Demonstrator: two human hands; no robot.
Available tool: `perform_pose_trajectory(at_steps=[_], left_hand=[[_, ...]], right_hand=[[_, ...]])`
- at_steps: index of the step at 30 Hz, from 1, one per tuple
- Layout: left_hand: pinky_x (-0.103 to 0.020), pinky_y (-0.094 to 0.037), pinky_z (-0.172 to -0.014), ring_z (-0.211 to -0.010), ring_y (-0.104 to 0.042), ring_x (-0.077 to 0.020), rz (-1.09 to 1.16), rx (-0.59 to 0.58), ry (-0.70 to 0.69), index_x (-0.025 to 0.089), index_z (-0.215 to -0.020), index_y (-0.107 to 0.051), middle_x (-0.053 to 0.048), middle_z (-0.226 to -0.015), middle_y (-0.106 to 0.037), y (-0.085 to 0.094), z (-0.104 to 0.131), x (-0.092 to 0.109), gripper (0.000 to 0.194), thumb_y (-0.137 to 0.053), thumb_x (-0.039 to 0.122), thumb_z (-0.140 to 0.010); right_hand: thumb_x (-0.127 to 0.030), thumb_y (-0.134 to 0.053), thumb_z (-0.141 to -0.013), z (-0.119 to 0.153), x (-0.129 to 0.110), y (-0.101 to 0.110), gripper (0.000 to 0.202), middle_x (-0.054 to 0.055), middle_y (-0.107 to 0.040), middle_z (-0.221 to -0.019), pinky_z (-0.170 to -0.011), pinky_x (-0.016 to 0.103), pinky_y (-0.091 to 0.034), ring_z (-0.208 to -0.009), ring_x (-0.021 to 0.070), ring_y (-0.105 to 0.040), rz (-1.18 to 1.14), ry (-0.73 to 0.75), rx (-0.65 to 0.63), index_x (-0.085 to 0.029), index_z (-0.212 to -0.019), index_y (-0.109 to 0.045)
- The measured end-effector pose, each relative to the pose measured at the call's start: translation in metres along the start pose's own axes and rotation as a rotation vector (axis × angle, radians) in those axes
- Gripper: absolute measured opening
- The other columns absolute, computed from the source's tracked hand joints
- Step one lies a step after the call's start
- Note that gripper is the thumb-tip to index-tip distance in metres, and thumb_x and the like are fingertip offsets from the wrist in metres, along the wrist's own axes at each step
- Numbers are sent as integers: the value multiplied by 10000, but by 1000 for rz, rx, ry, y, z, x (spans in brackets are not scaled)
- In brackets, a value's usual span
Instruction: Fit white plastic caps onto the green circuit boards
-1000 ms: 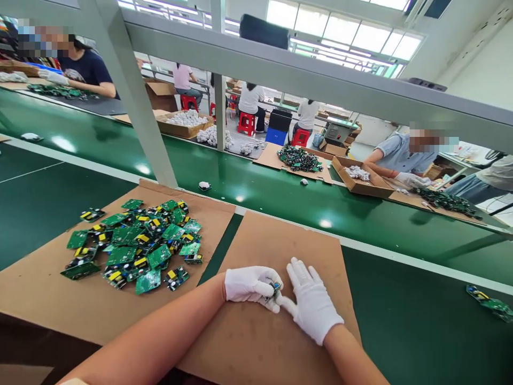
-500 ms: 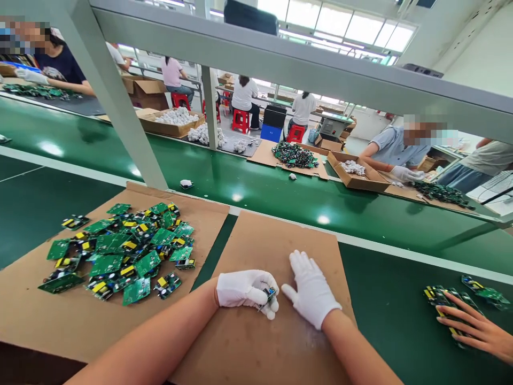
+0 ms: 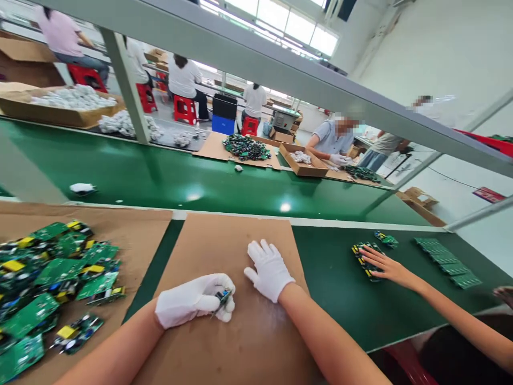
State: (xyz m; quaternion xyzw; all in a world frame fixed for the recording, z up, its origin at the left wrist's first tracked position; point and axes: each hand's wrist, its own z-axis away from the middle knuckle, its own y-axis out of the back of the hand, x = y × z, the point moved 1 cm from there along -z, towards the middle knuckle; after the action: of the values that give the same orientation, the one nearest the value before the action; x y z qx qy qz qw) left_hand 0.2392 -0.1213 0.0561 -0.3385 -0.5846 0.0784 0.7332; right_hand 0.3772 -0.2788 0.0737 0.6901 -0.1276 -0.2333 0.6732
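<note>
My left hand (image 3: 200, 300), in a white glove, is closed on a small circuit board (image 3: 222, 299) held above the brown cardboard sheet (image 3: 256, 342). Fingers cover much of the board. Palm down on the same cardboard lies my right hand (image 3: 269, 270), also gloved, with its fingers spread and nothing in it. To the left, a heap of green circuit boards (image 3: 60, 270) with yellow and black parts rests on another cardboard sheet (image 3: 136, 230). One loose board (image 3: 76, 334) lies at the heap's near edge.
A co-worker's bare hand (image 3: 387, 264) rests on boards at the right, near several flat green panels (image 3: 447, 262). Beyond the green conveyor belt (image 3: 208, 187) are a board pile (image 3: 246, 147) and a cardboard box of white pieces (image 3: 304, 163). A grey beam (image 3: 256, 64) crosses overhead.
The view has swung to the right, so the scene sits further left and the flat panels now show. Both hands keep nearly the same pose, the left still gripping the circuit board.
</note>
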Motion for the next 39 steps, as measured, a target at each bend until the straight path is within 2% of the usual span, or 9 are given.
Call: perform_pose_trajectory(at_steps=[5, 10, 14, 17, 20, 25, 28, 34, 39], left_hand=[[-219, -377, -550, -577, -519, -85, 67, 102, -58, 199, -893, -486, 40, -751, -520, -3, 2, 9, 415, -749, 372, -621], [-171, -178, -417, -451, -342, -8, -18, 447, -145, 232, -940, -423, 25, -882, -573, -6, -3, 13, 384, -686, 235, -660], [-183, -323, -472, -554, -484, -59, -227, 689, -198, 193, -991, -462, 6, -810, -607, -6, -6, 12, 446, -696, 179, -612], [-228, -425, -577, -617, -544, -91, -319, 804, -255, 170, -1045, -490, 11, -804, -596, -5, -8, 9, 522, -715, 148, -574], [-247, -417, -499, -483, -489, -69, -293, 799, -227, 181, -1149, -441, 22, -792, -575, -3, -10, 3, 601, -695, 162, -604], [-216, -415, -530, -643, -525, -86, -220, 623, -316, 179, -1220, -403, -16, -907, -547, 1, -11, -3, 645, -663, 121, -631], [-215, -395, -479, -654, -542, -107, -176, 612, -273, 194, -1278, -337, -41, -961, -565, 3, -10, -4, 671, -581, 87, -662], [-338, -432, -919, -990, -571, -190, -292, 743, -399, 166, -1094, -568, -78, -1078, -616, 8, -12, -7, 446, -647, 99, -661], [-385, -416, -975, -1046, -568, -211, -194, 684, -392, 160, -1159, -558, -91, -1129, -624, 4, -12, -8, 489, -670, 162, -683]], right_hand=[[-242, -468, -849, -15, 15, 20, 328, 87, -607, -1150, -934, 421, -402, -1118, 266, -513, -72, -164, 169, -239, -1147, -605], [-266, -440, -883, -6, -27, 36, 374, 21, -651, -903, -621, 250, -506, -709, 128, -613, -417, -157, 301, -220, -1254, -470], [-368, -616, -787, 2, -51, 28, 233, -23, -629, -648, -523, 232, -470, -575, 126, -592, -1039, -228, 369, -191, -933, -576], [-380, -685, -728, 1, -51, 13, 226, -24, -625, -610, -507, 231, -456, -549, 126, -579, -1163, -278, 367, -192, -821, -602], [-383, -688, -726, 0, -49, 4, 215, -19, -638, -637, -530, 237, -470, -563, 125, -581, -1093, -254, 419, -201, -820, -622], [-363, -612, -796, 1, -53, 4, 167, 21, -706, -761, -587, 250, -518, -627, 140, -633, -800, -102, 367, -212, -860, -646], [-334, -602, -810, 1, -50, 0, 165, 25, -709, -786, -614, 252, -530, -637, 135, -636, -673, -68, 410, -212, -912, -645], [-297, -582, -821, 1, -44, -8, 154, 26, -693, -753, -594, 260, -539, -614, 133, -623, -583, -10, 500, -197, -928, -630], [-271, -599, -814, 4, -45, -9, 148, 25, -697, -777, -615, 267, -532, -625, 135, -621, -486, 25, 593, -199, -939, -633]])
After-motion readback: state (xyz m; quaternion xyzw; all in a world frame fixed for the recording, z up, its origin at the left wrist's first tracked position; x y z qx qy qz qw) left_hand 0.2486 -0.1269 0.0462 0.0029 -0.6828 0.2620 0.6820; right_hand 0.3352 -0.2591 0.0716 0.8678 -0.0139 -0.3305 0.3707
